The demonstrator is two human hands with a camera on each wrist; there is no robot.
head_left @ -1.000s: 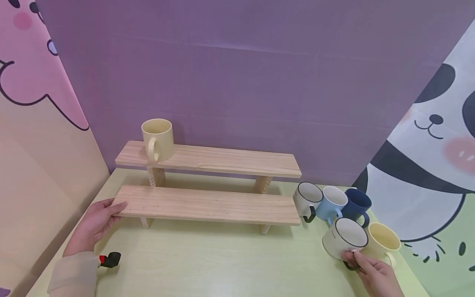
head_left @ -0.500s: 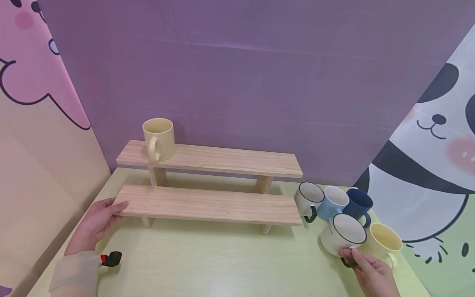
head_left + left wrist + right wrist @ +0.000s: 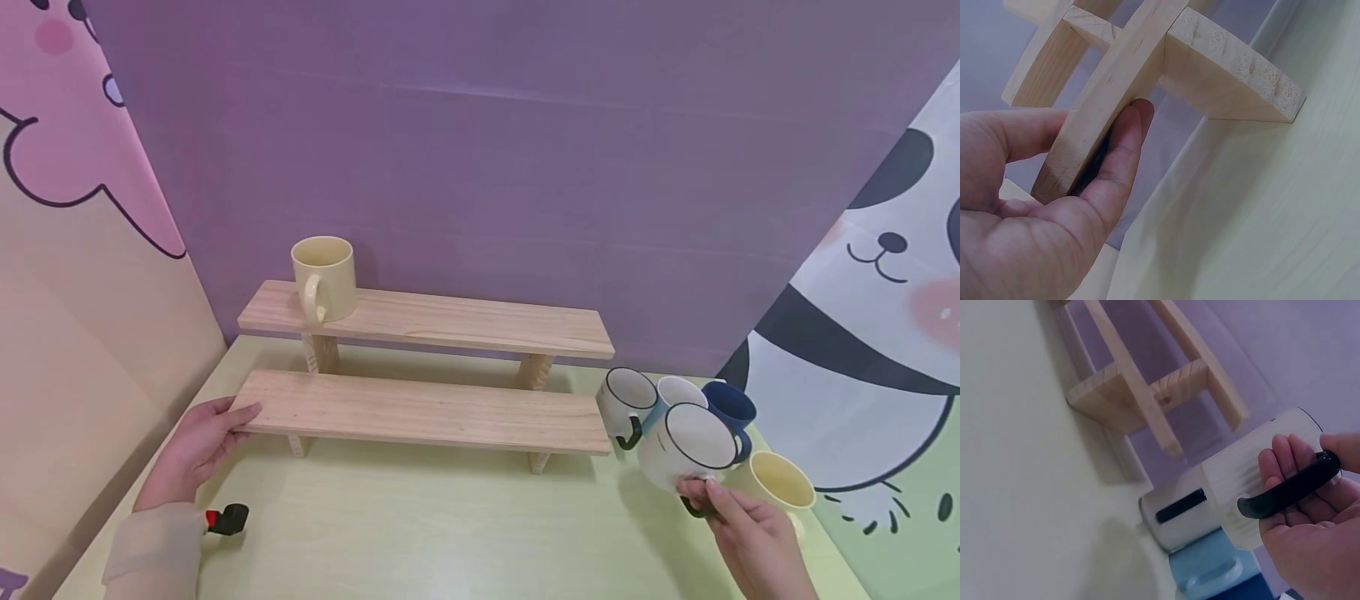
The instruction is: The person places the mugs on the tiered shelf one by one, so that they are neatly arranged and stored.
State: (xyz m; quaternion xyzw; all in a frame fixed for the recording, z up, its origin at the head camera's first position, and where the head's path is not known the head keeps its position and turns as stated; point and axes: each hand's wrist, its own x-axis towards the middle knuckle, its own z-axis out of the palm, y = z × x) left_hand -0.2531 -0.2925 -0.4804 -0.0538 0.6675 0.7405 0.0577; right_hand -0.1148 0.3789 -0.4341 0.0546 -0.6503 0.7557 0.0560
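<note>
My right hand pinches the black handle of a white mug with a dark rim. That mug is raised above the table and tilted, its shadow falling on the tabletop. At the far left, my left hand grips the end of the lower board of a two-tier wooden shelf. In the left wrist view, fingers curl under the board edge. A cream mug stands upright on the upper tier's left part, handle facing forward.
Right of the shelf, on the table, stand another white mug with a black handle, a light blue mug partly hidden, a navy mug and a yellow mug. A purple backdrop rises behind.
My right hand has lifted the white mug off the table, upward and slightly left, so it now covers more of the light blue mug. My left hand has kept its grip on the shelf.
</note>
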